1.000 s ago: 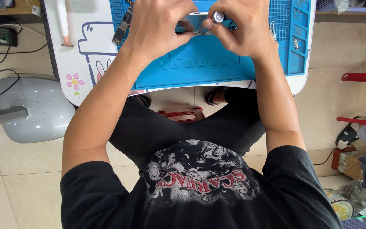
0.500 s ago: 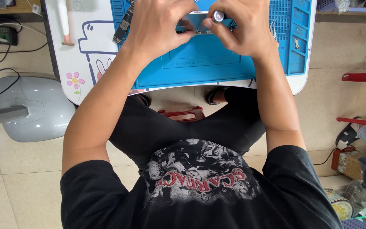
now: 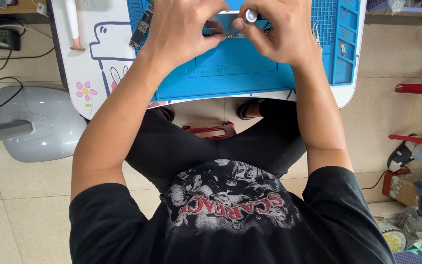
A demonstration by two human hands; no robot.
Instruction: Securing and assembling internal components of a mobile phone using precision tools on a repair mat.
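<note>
Opened phone (image 3: 221,24) is held at top centre of frame on blue repair mat (image 3: 250,73); pinched at its edge by left hand (image 3: 184,29); screwdriver (image 3: 250,15) gripped upright by right hand (image 3: 282,34); logic board (image 3: 141,27) already out, upper left; disassembly judged midway; remaining screws not visible.

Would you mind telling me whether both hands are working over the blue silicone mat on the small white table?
Yes, the left hand and right hand meet above the blue silicone mat.
</note>
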